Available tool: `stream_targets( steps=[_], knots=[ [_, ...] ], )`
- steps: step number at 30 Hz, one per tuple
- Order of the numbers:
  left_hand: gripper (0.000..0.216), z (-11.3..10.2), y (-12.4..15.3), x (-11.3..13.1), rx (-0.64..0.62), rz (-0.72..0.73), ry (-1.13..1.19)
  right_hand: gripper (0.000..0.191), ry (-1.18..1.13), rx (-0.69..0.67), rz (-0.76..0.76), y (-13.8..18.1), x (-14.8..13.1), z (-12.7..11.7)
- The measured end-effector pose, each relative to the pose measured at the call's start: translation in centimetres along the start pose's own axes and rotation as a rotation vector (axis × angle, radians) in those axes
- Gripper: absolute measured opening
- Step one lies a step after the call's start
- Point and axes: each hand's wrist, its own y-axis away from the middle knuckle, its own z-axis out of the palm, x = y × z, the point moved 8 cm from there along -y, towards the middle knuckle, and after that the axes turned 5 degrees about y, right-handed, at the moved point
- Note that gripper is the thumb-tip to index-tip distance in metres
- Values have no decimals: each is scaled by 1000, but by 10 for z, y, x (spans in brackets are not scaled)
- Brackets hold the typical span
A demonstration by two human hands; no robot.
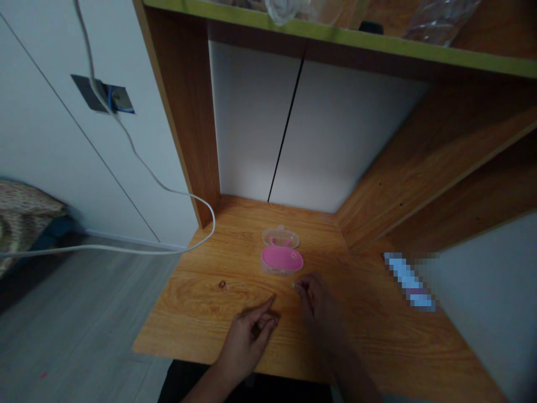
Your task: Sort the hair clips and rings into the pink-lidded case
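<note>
My right hand (315, 296) is closed in a pinch just in front of the pink case. At its fingertips shows a tiny pale-green thing (293, 285), too small to name. My left hand (251, 330) hovers low over the desk, index finger stretched out and thumb apart from it, with nothing visible in it. An oval pink case (282, 259) lies on the desk beyond both hands. Its clear lid (281, 237), with pink parts inside, is tipped back behind it. Left of the hands lie a small dark ring (222, 284) and faint pale loops (242, 284).
The wooden desk (197, 330) has side panels and a shelf (377, 42) above, holding clear plastic containers. A white cable (138, 157) loops over the desk's left edge. Toward the right lies a pixelated light-blue object (409, 280).
</note>
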Motion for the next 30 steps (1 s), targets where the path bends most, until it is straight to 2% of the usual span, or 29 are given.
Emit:
stream_targets(
  steps=[3, 6, 11, 16, 24, 27, 30],
  knots=[
    [46, 0, 0, -2, -5, -2, 16, 20, 66, 28, 5, -35, 13, -6],
    [46, 0, -1, -4, -4, -1, 43, 20, 118, -14, -67, -69, 15, 3],
    [44, -1, 0, -8, 4, -6, 73, 19, 179, -94, -192, -94, 11, 25],
    [44, -2, 1, -12, 12, -28, 59, 22, 201, -105, -215, -93, 6, 32],
    [41, 0, -1, -12, -5, -14, 58, 23, 140, -51, -143, -90, 9, 20],
    [40, -1, 0, -11, 4, -1, 50, 28, 72, 14, -98, -78, 11, 11],
    [36, -3, 2, -7, 37, 29, 51, 31, -2, 85, -27, -51, 12, 6]
  ],
)
